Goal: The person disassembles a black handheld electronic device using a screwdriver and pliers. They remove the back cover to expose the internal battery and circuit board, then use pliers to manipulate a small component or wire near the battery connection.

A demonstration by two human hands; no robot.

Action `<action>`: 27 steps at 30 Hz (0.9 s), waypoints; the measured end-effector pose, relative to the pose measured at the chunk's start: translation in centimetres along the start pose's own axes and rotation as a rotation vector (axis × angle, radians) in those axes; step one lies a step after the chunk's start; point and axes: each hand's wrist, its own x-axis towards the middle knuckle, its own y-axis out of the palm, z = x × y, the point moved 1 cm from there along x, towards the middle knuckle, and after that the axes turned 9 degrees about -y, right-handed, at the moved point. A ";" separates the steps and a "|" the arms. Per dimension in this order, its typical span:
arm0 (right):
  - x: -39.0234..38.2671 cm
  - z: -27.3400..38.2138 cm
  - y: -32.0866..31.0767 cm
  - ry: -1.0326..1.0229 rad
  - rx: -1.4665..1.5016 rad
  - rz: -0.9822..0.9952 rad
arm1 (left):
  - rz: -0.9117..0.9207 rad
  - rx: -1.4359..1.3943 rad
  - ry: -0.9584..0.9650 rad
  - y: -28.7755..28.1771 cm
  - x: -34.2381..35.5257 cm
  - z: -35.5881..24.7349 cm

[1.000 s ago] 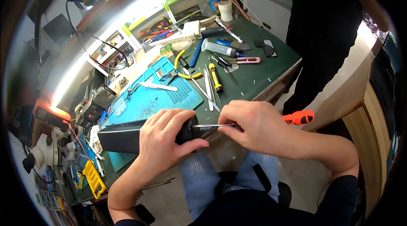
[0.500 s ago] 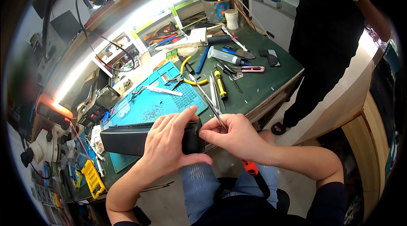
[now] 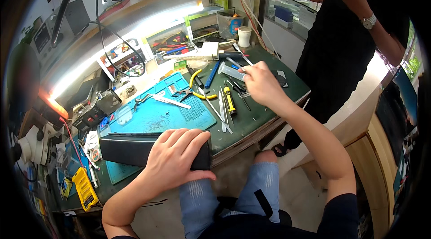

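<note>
My left hand (image 3: 179, 156) is wrapped round the right end of a long black box-shaped device (image 3: 128, 149), fingers over its top and the thumb below. The device sits at the bench's front edge, partly over a blue mat (image 3: 157, 115). Out over the bench, my right hand (image 3: 262, 84) has its fingers pinched together at a clear syringe (image 3: 232, 73). What they hold, if anything, is hidden. Metal tweezers (image 3: 218, 111) lie on the bench near a yellow-handled screwdriver (image 3: 230, 100) and pliers with yellow handles (image 3: 196, 78).
A white jar (image 3: 244, 37) and a tool bucket (image 3: 229, 23) stand at the back. A yellow case (image 3: 85, 187) is at the front left, with a microscope (image 3: 33, 153) beyond it. Another person in dark clothes (image 3: 334, 46) stands right of the bench.
My right hand has left the device's end and moved forward and right over the bench. The metal tool it held now lies on the bench. My left hand keeps its hold.
</note>
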 end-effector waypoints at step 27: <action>5.5 6.2 12.5 -0.668 0.122 -0.068 | -0.037 0.169 -0.057 0.3 -2.3 1.6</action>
